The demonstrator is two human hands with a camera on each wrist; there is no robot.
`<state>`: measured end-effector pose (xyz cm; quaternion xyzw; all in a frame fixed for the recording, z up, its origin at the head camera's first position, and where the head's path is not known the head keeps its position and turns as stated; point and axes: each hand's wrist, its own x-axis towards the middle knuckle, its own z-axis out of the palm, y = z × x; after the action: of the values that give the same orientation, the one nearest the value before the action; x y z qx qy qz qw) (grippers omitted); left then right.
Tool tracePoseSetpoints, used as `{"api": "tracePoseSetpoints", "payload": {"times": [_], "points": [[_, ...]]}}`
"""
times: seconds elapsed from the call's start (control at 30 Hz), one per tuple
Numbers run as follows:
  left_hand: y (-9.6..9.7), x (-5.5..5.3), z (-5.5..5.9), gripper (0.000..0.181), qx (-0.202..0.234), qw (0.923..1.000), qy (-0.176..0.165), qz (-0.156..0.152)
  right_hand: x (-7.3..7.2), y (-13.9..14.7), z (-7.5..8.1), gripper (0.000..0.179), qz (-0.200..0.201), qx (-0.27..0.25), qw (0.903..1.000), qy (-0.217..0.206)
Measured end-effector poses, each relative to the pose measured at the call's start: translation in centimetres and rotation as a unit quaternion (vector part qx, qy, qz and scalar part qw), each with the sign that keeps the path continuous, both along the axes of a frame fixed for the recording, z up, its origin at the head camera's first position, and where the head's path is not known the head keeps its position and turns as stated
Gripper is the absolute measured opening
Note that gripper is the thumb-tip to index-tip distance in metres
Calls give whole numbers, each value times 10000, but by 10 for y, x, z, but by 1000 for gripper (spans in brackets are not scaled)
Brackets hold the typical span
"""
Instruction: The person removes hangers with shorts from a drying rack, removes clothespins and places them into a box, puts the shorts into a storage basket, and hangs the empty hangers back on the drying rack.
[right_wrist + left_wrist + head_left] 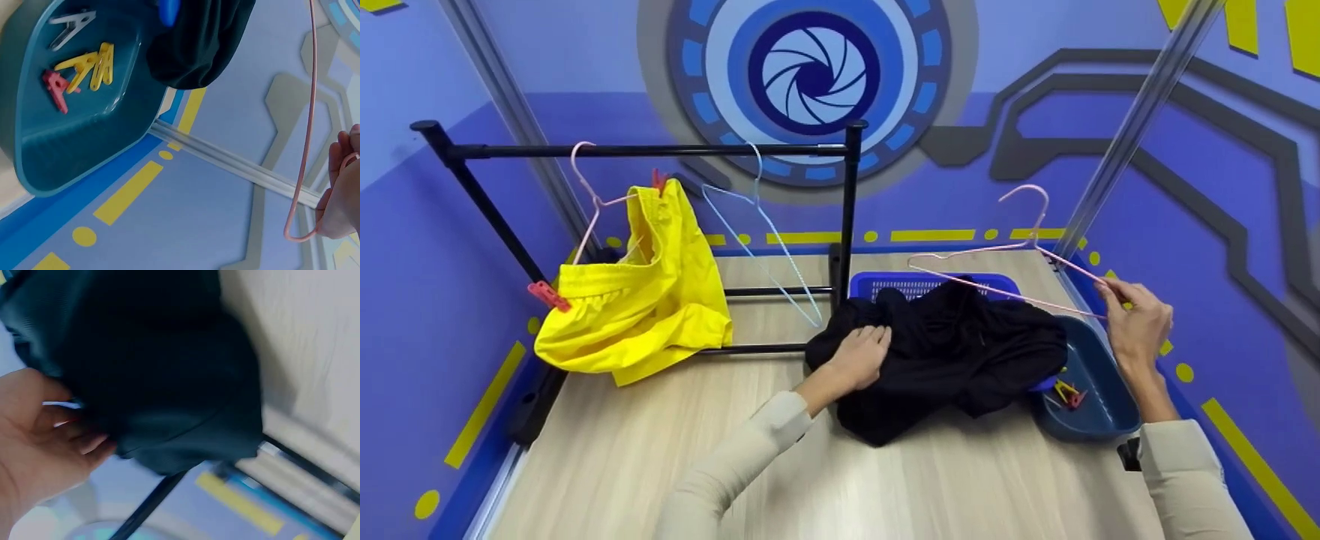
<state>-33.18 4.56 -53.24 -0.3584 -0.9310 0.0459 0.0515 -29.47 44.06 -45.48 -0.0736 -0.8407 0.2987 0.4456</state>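
Note:
A black garment (952, 352) lies bunched over a purple basket (877, 283) and spills onto the table. My left hand (859, 356) grips its left part; in the left wrist view, curled fingers (84, 441) hold the dark cloth at its edge. Up off the table at the right, my right hand (1138, 319) holds a pink hanger (990, 283) by one end, its hook pointing up. The hanger's bar passes just above the garment in the head view. In the right wrist view the fingers wrap round the hanger's bent corner.
A black rack (682, 151) stands at the left. On it hang yellow shorts (660, 300) clipped to a pink hanger with red clothespins (549, 296), and a bare light-blue hanger (780, 232). A dark teal basin (84, 152) with several clothespins (81, 70) sits at the right.

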Motion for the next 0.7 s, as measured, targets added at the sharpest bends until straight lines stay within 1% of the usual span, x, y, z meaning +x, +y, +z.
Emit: {"api": "tracePoseSetpoints", "payload": {"times": [0.03, 0.1, 0.17, 0.23, 0.27, 0.3, 0.33, 0.37, 0.4, 0.43, 0.5, 0.53, 0.57, 0.6, 0.63, 0.67, 0.7], "points": [[-3, 7, 7, 57, -67, 9999, -11, -85, 0, -1, 1, 19, -25, -36, 10000, -1], [-11, 22, 25, 49, -21, 9992, 132, -384, 0, -3, 3, 19, -79, -88, 9999, -42], [-22, 36, 44, 39, 221, 9954, 433, -823, 2, -4, 8, 18, -92, -114, 9999, -66], [-34, 48, 65, 30, 550, 9885, 694, -1224, 3, -6, 13, 17, 18, -97, 9999, -59], [-41, 53, 75, 27, 730, 9846, 795, -1378, 5, -7, 17, 16, 107, -82, 9999, -55], [-49, 55, 86, 24, 883, 9807, 911, -1485, 6, -8, 20, 15, 213, -48, 9998, -32], [-57, 55, 97, 21, 1005, 9784, 998, -1507, 7, -10, 23, 14, 315, -7, 9995, -13], [-67, 54, 109, 18, 1141, 9773, 1024, -1464, 8, -12, 27, 14, 419, 34, 9991, -7], [-77, 49, 119, 15, 1332, 9737, 1170, -1433, 10, -14, 30, 14, 515, 68, 9986, -20], [-88, 42, 129, 12, 1525, 9702, 1333, -1330, 12, -16, 34, 14, 589, 98, 9982, -57], [-112, 23, 149, 9, 1885, 9611, 1783, -944, 15, -23, 43, 14, 679, 170, 9973, -208], [-126, 13, 159, 8, 2075, 9560, 1956, -690, 17, -26, 47, 14, 719, 199, 9968, -297], [-140, 1, 168, 8, 2299, 9483, 2146, -420, 18, -30, 52, 14, 773, 234, 9960, -387], [-154, -11, 175, 8, 2528, 9384, 2354, -128, 20, -34, 57, 14, 850, 270, 9949, -467], [-168, -22, 184, 11, 2669, 9333, 2388, 274, 21, -39, 61, 13, 949, 319, 9937, -512], [-181, -33, 191, 17, 2809, 9267, 2408, 666, 21, -43, 65, 12, 1057, 380, 9923, -531], [-195, -43, 197, 26, 2951, 9203, 2349, 1037, 21, -48, 69, 11, 1168, 456, 9907, -531]]}}
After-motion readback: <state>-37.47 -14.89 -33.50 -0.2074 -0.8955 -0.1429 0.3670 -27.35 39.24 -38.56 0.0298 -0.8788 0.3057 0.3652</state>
